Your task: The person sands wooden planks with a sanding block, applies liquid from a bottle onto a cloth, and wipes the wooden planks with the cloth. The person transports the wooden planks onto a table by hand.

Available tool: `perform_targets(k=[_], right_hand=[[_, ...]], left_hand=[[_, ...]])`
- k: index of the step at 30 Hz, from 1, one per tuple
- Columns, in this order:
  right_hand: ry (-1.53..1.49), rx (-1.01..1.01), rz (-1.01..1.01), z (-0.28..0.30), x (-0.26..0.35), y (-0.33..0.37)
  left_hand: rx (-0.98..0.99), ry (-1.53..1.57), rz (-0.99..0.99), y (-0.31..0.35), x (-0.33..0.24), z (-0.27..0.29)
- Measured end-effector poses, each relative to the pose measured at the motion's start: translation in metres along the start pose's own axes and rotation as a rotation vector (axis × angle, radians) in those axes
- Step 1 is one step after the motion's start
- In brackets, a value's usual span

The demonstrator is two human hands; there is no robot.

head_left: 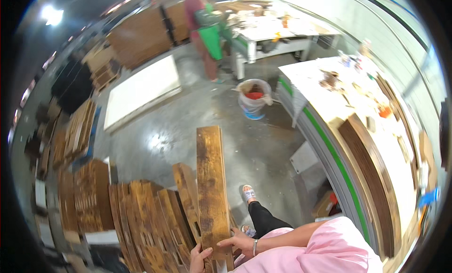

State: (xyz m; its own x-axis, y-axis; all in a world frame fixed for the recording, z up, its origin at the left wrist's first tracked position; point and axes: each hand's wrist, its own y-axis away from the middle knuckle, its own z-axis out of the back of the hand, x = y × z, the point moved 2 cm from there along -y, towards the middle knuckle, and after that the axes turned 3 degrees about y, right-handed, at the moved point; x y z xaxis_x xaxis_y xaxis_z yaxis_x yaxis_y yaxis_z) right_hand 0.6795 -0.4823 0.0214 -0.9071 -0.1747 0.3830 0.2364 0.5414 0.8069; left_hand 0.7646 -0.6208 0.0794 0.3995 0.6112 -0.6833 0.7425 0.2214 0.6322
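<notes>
A long brown wooden board [210,179] with dark mottled grain rises upright in front of me, its far end toward the middle of the floor. Near its lower end, my left hand [201,259] grips the left edge, thumb on the face. My right hand [239,242], with a bracelet at the wrist, is closed on the right edge, thumb across the face. The fingers behind the board are hidden. Just left of it stands a row of similar wooden pieces [146,216], several with slots cut in them.
To my right runs a workbench [325,141] with a green stripe, bearing a long dark wooden beam [372,179]. A white bucket [254,99] stands on the floor ahead, and a white slab [143,92] lies farther left. A person in a green apron [209,40] stands by the far bench.
</notes>
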Motion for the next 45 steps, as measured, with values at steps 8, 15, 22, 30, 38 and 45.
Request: perform_targets(k=[8,15,22,30,38,45], right_hand=[[-0.333,-0.084,0.461,0.039,0.031,0.11],[-0.533,-0.248,0.919,0.113,0.053,0.209],[-0.817,-0.462,1.176,0.211,0.035,0.304],[-1.303,-0.735,1.372,0.271,-0.006,0.348],[-1.608,-0.856,1.465,0.305,-0.003,0.369],[-1.819,-1.079,1.57,0.328,0.008,0.375]], left_hand=[[0.366,-0.198,-0.043,-0.006,-0.033,-0.11],[0.746,-0.461,-0.056,-0.023,-0.033,-0.249],[1.069,-0.735,0.036,-0.007,0.023,-0.423],[1.47,-1.177,0.239,0.003,0.111,-0.562],[1.894,-1.492,0.461,0.025,0.172,-0.672],[2.182,-1.637,0.577,0.041,0.216,-0.725]])
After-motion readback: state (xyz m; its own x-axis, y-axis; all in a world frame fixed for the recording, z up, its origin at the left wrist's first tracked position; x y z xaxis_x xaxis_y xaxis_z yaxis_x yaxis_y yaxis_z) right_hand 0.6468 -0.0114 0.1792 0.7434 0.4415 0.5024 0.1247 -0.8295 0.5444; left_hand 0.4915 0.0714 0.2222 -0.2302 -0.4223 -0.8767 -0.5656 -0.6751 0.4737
